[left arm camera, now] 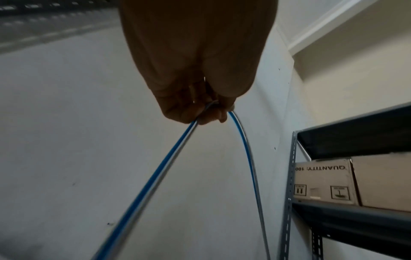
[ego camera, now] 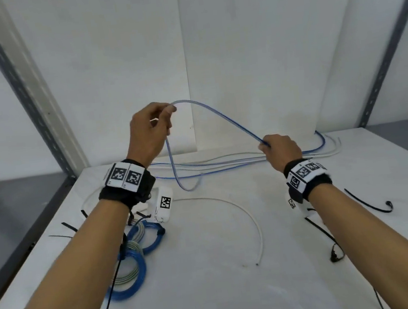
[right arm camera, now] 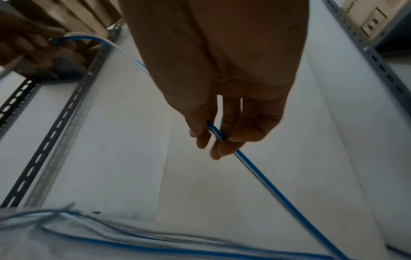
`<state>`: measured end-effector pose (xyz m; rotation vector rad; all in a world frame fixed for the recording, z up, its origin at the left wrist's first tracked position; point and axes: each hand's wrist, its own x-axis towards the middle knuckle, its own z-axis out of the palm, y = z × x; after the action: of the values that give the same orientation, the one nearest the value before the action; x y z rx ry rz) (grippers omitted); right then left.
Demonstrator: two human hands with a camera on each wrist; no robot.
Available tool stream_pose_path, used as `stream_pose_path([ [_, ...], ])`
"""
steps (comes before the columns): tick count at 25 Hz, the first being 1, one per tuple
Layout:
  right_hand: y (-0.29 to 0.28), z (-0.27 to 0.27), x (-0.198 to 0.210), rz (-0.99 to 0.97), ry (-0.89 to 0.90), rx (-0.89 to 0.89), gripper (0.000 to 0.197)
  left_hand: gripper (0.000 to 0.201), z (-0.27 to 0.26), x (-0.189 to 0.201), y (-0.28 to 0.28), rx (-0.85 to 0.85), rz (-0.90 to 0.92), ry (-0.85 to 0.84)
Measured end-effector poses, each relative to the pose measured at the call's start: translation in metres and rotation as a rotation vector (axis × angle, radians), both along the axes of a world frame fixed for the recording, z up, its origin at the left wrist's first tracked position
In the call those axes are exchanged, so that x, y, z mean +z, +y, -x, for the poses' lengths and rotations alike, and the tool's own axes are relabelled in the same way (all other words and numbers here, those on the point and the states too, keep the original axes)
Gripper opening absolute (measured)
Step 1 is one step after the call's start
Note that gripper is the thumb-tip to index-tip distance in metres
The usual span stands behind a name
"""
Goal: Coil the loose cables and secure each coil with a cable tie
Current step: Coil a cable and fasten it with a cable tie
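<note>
A long blue-and-white cable arcs in the air between my hands above the white table. My left hand is raised and pinches the top of a loop of it; one strand drops to a low bend near the table. My right hand, lower and to the right, pinches the same cable between thumb and fingers. The rest of the cable trails along the table's back edge. Two finished blue coils with black ties lie under my left forearm.
Loose black cable ties lie at the left and right of the table. A curved white cable lies in the middle. Grey metal rack posts flank the white back wall; boxes sit on a side shelf.
</note>
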<state>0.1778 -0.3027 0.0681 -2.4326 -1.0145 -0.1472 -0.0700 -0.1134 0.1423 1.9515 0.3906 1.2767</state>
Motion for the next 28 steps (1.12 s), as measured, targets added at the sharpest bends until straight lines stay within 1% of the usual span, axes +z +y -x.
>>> stream_pose_path([
  [1, -0.001, 0.003, 0.002, -0.039, -0.01, 0.036, 0.022, 0.023, 0.007, 0.005, -0.002, 0.006, 0.017, -0.031],
  [2, 0.0, 0.008, 0.009, -0.147, -0.006, 0.09, 0.021, 0.025, 0.011, 0.01, -0.004, 0.012, 0.033, -0.057],
  [4, 0.006, 0.018, 0.027, -0.502, 0.166, 0.203, 0.014, 0.027, 0.015, 0.017, -0.009, 0.015, 0.077, -0.105],
  [5, 0.01, 0.023, 0.038, -0.647, 0.264, 0.26, 0.012, 0.026, 0.016, 0.02, -0.01, 0.007, 0.112, -0.132],
  [6, 0.012, 0.029, 0.046, -0.739, 0.355, 0.327, 0.013, 0.025, 0.016, 0.02, -0.011, -0.001, 0.157, -0.159],
  [7, 0.015, 0.036, 0.052, -0.781, 0.436, 0.382, 0.017, 0.023, 0.016, 0.02, -0.01, 0.002, 0.21, -0.188],
  [9, 0.016, 0.048, 0.054, -0.779, 0.591, 0.406, 0.027, 0.018, 0.014, 0.014, -0.008, 0.036, 0.344, -0.255],
  [10, 0.015, 0.052, 0.049, -0.768, 0.675, 0.368, 0.031, 0.016, 0.013, 0.01, -0.006, 0.057, 0.412, -0.289],
  [11, 0.013, 0.057, 0.043, -0.751, 0.758, 0.307, 0.042, 0.015, 0.011, 0.005, -0.004, 0.076, 0.469, -0.32],
  [12, 0.011, 0.06, 0.034, -0.71, 0.83, 0.245, 0.053, 0.015, 0.008, -0.002, -0.003, 0.095, 0.515, -0.345],
  [13, 0.01, 0.064, 0.026, -0.632, 0.863, 0.203, 0.06, 0.015, 0.005, -0.008, -0.002, 0.109, 0.547, -0.365],
  [15, 0.015, 0.068, 0.004, -0.392, 0.795, 0.183, 0.055, 0.014, 0.001, -0.02, 0.0, 0.128, 0.597, -0.387],
  [16, 0.02, 0.072, -0.005, -0.307, 0.771, 0.194, 0.052, 0.013, -0.002, -0.024, 0.002, 0.134, 0.622, -0.388],
  [17, 0.027, 0.075, -0.013, -0.282, 0.798, 0.204, 0.049, 0.013, -0.004, -0.029, 0.004, 0.133, 0.648, -0.385],
  [20, 0.044, 0.081, -0.022, -0.398, 0.979, 0.208, 0.044, 0.016, -0.009, -0.04, 0.009, 0.081, 0.718, -0.396],
  [22, 0.058, 0.08, -0.026, -0.363, 0.995, 0.199, 0.041, 0.016, -0.014, -0.046, 0.014, 0.024, 0.784, -0.436],
  [26, 0.077, 0.075, -0.049, -0.317, 0.974, 0.157, 0.037, 0.018, -0.019, -0.059, 0.025, -0.085, 0.927, -0.541],
  [28, 0.078, 0.073, -0.057, -0.326, 1.039, 0.212, 0.03, 0.019, -0.02, -0.069, 0.028, -0.101, 0.942, -0.548],
])
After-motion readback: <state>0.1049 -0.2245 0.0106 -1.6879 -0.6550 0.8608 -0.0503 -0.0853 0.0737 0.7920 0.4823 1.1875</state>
